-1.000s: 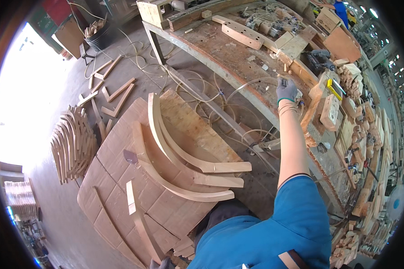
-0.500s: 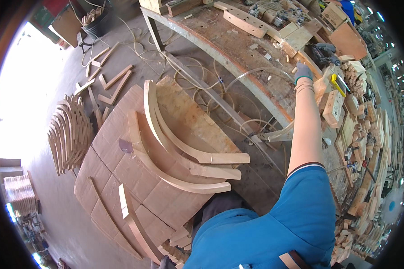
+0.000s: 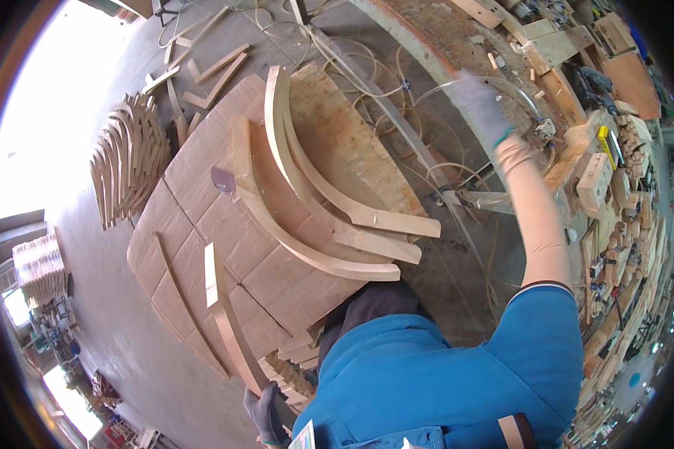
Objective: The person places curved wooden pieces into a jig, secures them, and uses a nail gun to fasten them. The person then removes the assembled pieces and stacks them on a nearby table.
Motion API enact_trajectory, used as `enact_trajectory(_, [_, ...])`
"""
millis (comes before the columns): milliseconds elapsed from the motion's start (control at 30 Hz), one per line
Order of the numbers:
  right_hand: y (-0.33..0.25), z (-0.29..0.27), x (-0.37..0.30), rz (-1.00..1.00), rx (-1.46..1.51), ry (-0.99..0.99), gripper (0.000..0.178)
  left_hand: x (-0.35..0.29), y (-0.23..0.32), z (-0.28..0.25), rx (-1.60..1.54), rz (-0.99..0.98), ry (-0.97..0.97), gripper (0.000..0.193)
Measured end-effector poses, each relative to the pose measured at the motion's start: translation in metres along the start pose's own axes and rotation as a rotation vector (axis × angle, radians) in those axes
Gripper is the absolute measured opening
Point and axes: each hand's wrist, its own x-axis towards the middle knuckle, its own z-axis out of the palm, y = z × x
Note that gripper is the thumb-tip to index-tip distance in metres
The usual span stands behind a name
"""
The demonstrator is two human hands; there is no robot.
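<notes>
My left hand [image 3: 268, 414], in a grey glove, is closed round the lower end of a curved wooden piece [image 3: 231, 337], which slants up to the left over the cardboard. My right hand [image 3: 481, 105], also gloved, is in the air near the edge of the workbench [image 3: 434, 63]. Motion smears its fingers, and I cannot make out anything in them. Between the hands, several curved wooden parts [image 3: 318, 262] lie on the cardboard-covered table [image 3: 172, 262]. A small dark sanding-pad-like piece [image 3: 222, 179] sits beside them.
A thin wooden strip [image 3: 187, 307] lies at the cardboard's left. Stacked curved parts [image 3: 127, 161] stand farther left. Hoses [image 3: 367, 86] loop over the floor between table and bench. The bench holds a drill [image 3: 588, 86], a yellow-handled tool [image 3: 609, 146] and wood blocks [image 3: 593, 182].
My right hand has come away from the bench's wood blocks toward the left and is moving. My left hand has come further into view, holding the curved piece. The whole view has shifted.
</notes>
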Motion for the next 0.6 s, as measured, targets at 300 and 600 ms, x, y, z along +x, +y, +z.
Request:
enact_trajectory(300, [-0.352,0.139,0.027,0.412,0.421,-0.584,0.114,-0.022,-0.007,0.001,0.021,-0.027,0.068,0.025])
enact_trajectory(600, [-0.381,0.142,0.038,0.489,0.289,-0.542,0.106,-0.035,-0.008,0.0,0.023,-0.129,0.061,0.029])
